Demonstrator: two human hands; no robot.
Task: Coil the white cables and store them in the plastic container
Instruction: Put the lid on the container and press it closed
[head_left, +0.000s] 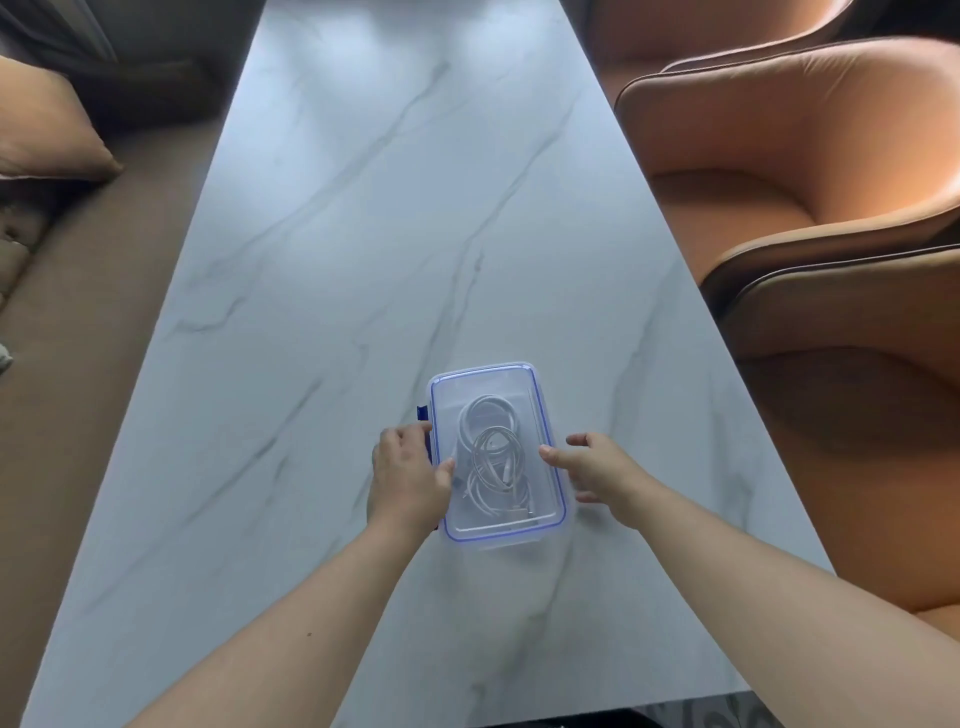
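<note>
Both your bare forearms reach forward. Your left hand (408, 475) is curled, thumb pressing down; your right hand (592, 467) is loosely spread, fingers (551, 455) pointing inward.

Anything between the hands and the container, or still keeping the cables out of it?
Nothing visible. The white cables lie coiled inside the plastic container under its clear lid. The left hand rests on its left edge; the right hand hovers open beside its right edge.
</note>
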